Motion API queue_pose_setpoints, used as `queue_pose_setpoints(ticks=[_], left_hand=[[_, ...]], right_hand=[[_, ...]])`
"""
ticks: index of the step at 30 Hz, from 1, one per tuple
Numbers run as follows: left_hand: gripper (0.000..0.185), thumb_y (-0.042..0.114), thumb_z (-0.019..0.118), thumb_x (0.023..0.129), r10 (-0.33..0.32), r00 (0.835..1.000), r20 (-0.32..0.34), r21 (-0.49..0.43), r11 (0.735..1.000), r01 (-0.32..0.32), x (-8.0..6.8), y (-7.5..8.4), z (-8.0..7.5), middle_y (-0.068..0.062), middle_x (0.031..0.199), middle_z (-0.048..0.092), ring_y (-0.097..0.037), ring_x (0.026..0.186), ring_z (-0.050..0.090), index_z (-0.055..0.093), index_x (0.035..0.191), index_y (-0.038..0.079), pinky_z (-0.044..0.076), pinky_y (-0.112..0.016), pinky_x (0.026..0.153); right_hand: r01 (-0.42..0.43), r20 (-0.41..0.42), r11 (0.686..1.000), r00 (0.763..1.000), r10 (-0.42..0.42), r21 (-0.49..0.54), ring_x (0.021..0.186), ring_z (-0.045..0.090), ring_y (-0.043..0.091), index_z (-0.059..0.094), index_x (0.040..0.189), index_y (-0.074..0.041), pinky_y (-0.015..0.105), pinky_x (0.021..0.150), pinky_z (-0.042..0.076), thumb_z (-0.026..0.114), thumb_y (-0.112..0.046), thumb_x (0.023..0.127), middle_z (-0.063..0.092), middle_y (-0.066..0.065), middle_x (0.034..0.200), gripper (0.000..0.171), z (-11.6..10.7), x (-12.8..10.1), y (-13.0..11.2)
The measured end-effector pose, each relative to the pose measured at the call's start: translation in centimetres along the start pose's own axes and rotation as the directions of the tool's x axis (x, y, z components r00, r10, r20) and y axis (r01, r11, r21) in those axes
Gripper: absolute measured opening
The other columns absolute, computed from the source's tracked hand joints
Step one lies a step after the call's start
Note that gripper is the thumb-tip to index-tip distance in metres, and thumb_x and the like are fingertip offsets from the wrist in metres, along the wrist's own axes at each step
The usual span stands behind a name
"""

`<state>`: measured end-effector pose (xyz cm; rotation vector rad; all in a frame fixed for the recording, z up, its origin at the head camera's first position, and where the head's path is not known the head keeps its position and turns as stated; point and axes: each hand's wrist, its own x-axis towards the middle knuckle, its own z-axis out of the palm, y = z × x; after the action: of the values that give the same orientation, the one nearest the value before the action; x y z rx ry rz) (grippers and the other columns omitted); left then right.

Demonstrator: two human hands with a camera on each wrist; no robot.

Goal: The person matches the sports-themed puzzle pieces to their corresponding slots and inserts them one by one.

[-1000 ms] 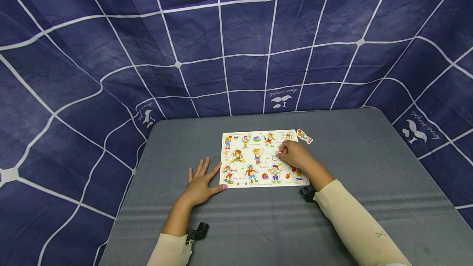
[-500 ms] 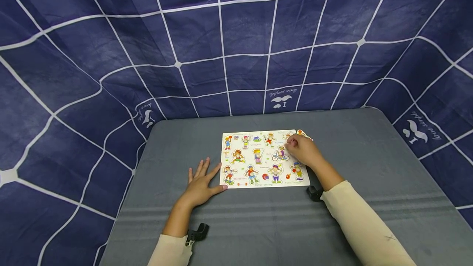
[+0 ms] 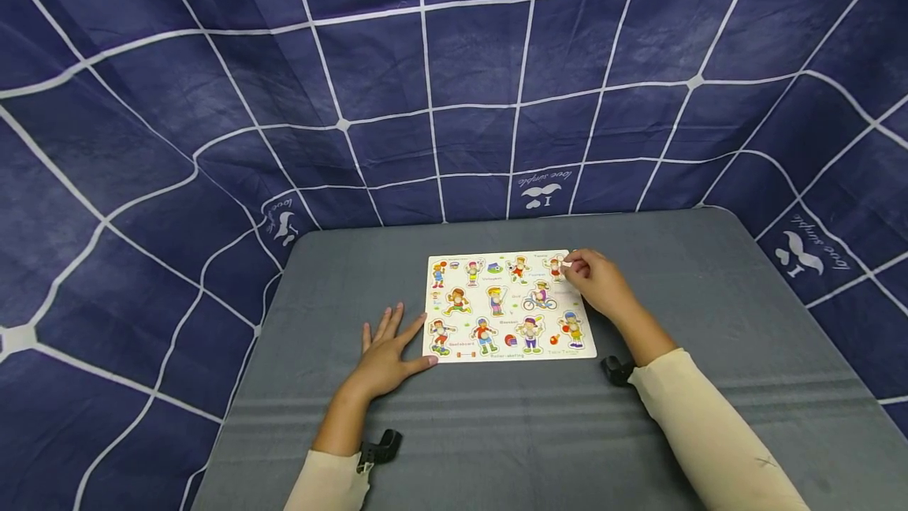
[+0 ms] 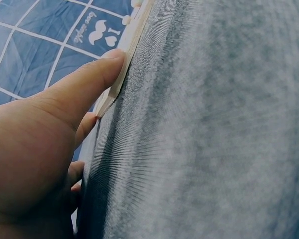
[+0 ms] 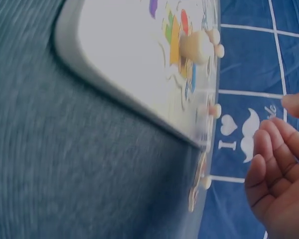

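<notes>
Grey bench (image 3: 709,322), puzzle board (image 3: 507,306) centred. Left hand (image 3: 386,353) flat, steadying near-left corner. Right hand (image 3: 596,282) loosely curled, empty, reaching loose piece (image 5: 198,186) at far-right edge; next: pinch its peg.

left hand (image 3: 386,357): flat on tabletop (image 3: 709,298), fingers spread, thumb at board's near-left corner | right hand (image 3: 597,281): fingers curled at board's far-right corner | board (image 3: 505,306): flat, figure pieces seated

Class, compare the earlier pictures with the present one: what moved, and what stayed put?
The right hand left the cyclist piece seated in the white wooden puzzle board and moved toward the board's far right corner. The left hand stayed flat on the grey table, thumb against the board's edge.
</notes>
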<state>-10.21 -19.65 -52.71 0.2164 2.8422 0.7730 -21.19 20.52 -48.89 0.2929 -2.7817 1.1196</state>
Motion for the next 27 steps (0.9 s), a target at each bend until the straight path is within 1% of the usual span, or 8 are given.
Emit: queue_pose_setpoints(ticks=[4,8,11,17,21,27], left_hand=[[0.086,0.069,0.067,0.085,-0.003,1.0,0.001,0.01,1.0,0.003,0.0,-0.1,0.0,-0.011,0.172,0.007,-0.036,0.16,-0.001,0.035,0.158,0.036,-0.009,-0.069,0.121],[0.086,0.068,0.068,0.085,0.002,1.0,-0.006,0.011,1.0,-0.002,0.1,-0.2,0.0,-0.012,0.172,0.008,-0.037,0.159,0.001,0.035,0.158,0.036,-0.008,-0.069,0.121],[0.087,0.068,0.068,0.084,-0.003,1.0,-0.006,0.019,1.0,0.003,0.1,-0.2,0.1,-0.012,0.172,0.008,-0.037,0.16,0.001,0.034,0.158,0.037,-0.008,-0.069,0.121],[0.087,0.069,0.068,0.084,-0.007,1.0,-0.002,0.024,1.0,0.007,0.1,-0.1,0.1,-0.011,0.172,0.008,-0.036,0.16,0.0,0.033,0.158,0.038,-0.008,-0.068,0.121],[0.086,0.068,0.068,0.085,-0.004,1.0,0.002,0.01,1.0,0.004,0.0,0.1,-0.1,-0.012,0.172,0.007,-0.036,0.16,-0.001,0.035,0.158,0.036,-0.009,-0.069,0.121],[0.086,0.067,0.069,0.084,-0.004,1.0,-0.006,0.015,1.0,0.005,0.0,0.1,0.0,-0.012,0.171,0.008,-0.037,0.159,0.001,0.036,0.157,0.035,-0.008,-0.069,0.121]], right_hand=[[0.017,-0.04,0.999,0.999,-0.016,0.032,0.085,0.057,0.019,0.069,0.113,0.002,0.018,0.073,0.043,0.066,-0.016,0.097,0.063,0.012,0.097,0.024,-0.3,0.0,0.6],[0.01,-0.065,0.999,0.998,-0.008,0.036,0.086,0.057,0.018,0.069,0.114,0.0,0.016,0.073,0.042,0.064,-0.018,0.098,0.064,0.012,0.098,0.024,-0.6,0.2,1.5],[0.002,-0.07,1.0,0.998,-0.001,0.012,0.086,0.056,0.018,0.069,0.114,-0.001,0.019,0.073,0.042,0.062,-0.019,0.1,0.064,0.012,0.099,0.024,-0.9,0.4,2.2],[-0.026,-0.069,0.999,0.997,0.024,-0.022,0.088,0.059,0.022,0.069,0.114,0.001,0.026,0.077,0.044,0.058,-0.015,0.1,0.064,0.014,0.1,0.023,-1.6,0.9,3.1],[-0.044,-0.045,0.998,0.998,0.043,-0.038,0.088,0.06,0.023,0.068,0.115,0.0,0.029,0.076,0.044,0.058,-0.014,0.099,0.064,0.014,0.101,0.023,-1.9,1.1,3.4],[-0.037,-0.018,0.997,0.999,0.036,-0.068,0.088,0.06,0.025,0.068,0.116,0.002,0.032,0.078,0.045,0.06,-0.012,0.098,0.065,0.015,0.101,0.024,-2.0,1.6,3.7]])
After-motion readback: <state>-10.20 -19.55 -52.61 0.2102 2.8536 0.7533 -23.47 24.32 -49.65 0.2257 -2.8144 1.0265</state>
